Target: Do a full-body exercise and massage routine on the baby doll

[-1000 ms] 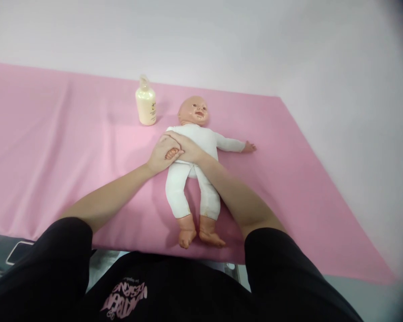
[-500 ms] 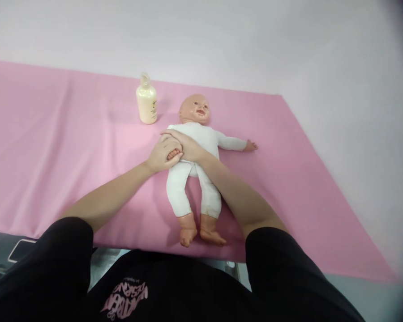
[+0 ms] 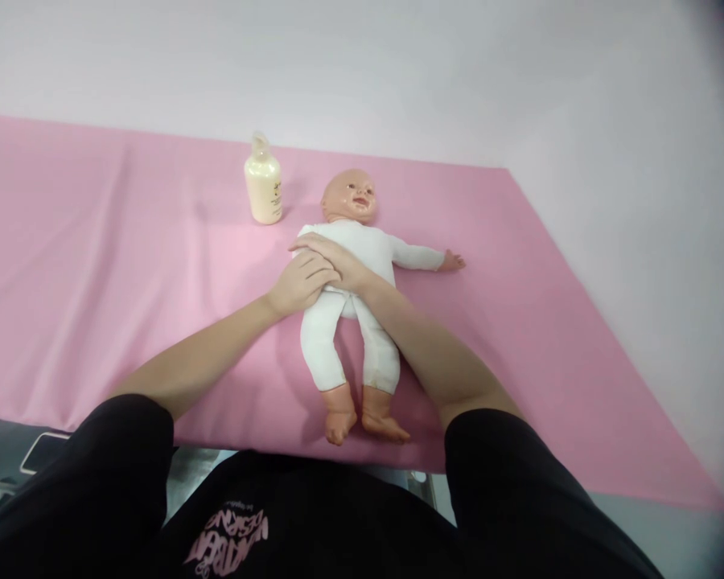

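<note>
Arms (image 3: 205, 347) reach fwd, converging — L hand (image 3: 302, 281) touching R hand (image 3: 336, 256).

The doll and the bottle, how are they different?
The doll lies on its back; the bottle stands upright. The doll looks bigger than the bottle. The doll's body is white, while the bottle is pale yellow. Both are on the pink cloth.

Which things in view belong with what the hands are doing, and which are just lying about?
In use:
- doll, lying under both hands
- left hand and right hand, overlapping at its side
- pink sheet, beneath the doll

Apparently just there:
- bottle, upright on the sheet, untouched
- pale-rimmed dark object, lower left, unclear what
</note>
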{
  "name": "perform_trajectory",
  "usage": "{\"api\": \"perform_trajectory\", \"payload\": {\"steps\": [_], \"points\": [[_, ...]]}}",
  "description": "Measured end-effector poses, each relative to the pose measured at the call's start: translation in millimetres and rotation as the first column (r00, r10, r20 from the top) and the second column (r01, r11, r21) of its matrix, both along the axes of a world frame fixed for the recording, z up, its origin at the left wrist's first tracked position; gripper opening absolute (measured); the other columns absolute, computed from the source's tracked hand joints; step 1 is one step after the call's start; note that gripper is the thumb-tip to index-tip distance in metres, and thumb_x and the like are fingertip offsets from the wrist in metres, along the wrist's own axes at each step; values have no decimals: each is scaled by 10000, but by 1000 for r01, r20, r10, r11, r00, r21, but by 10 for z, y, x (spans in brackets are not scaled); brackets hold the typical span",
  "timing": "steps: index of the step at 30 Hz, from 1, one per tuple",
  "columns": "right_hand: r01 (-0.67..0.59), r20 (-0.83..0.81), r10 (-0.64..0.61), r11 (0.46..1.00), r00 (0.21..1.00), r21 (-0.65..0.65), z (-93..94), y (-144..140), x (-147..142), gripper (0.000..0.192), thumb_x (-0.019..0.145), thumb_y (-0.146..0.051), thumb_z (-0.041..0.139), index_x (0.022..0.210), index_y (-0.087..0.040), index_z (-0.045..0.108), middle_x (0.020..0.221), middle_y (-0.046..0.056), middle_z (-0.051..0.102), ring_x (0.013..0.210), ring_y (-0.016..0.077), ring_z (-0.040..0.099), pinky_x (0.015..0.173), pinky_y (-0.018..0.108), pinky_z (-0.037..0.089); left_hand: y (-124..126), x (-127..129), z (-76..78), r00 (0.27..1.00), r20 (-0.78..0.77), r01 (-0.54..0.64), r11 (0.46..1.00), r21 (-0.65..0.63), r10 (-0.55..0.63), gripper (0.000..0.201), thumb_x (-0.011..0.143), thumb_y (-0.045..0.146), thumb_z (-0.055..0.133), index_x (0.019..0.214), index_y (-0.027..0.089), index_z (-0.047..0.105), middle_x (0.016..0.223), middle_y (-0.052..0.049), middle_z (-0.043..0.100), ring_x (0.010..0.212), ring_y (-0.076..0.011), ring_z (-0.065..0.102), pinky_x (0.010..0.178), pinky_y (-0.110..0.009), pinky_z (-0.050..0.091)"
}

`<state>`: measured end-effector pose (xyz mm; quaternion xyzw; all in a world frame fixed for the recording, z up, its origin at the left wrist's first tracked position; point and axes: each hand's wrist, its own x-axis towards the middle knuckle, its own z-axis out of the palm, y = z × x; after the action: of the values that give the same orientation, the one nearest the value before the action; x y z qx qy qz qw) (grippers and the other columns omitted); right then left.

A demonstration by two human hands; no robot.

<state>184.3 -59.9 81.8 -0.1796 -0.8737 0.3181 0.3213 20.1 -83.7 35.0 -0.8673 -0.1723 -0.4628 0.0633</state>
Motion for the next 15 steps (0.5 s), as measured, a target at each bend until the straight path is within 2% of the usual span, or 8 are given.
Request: {"api": "perform_trajectory", "payload": {"steps": [3,9,11,15], "points": [[-17,-13,17,1000,1000,26,12,-2,7,323,835,-253,595,1154,-243,649,1269,93,669,1256,259,604,1190,431,468,-33,11,44,999,35,26,999,-37,-25,226,1006,163,480,1030,234,693,934,-71,737,925,-223,660,829,-387,527],[19,-43,-18,1000,999,25,-75,38,-43,258,799,-270,610,1048,-210,643,1057,69,681,1055,242,654,1021,432,556,-67,-23,100,991,126,-14,957,-288,52,130,988,313,601,1015,216,682,929,-62,725,919,-212,677,847,-369,551],[70,-59,-71,998,996,-8,-93,41,-62,347,785,-250,610,1126,-193,634,1098,74,697,1037,234,668,990,420,569,-26,-50,82,979,186,-16,944,-330,81,159,979,361,628,1016,211,668,963,-66,718,951,-215,673,874,-373,552],[137,-58,-140,989,988,-51,-102,37,-81,565,729,-160,599,1295,-164,587,1233,90,709,1151,239,669,1063,403,533,73,-85,35,945,309,25,917,-398,109,204,948,394,677,1009,206,626,986,-52,701,950,-200,669,896,-354,544]]}}
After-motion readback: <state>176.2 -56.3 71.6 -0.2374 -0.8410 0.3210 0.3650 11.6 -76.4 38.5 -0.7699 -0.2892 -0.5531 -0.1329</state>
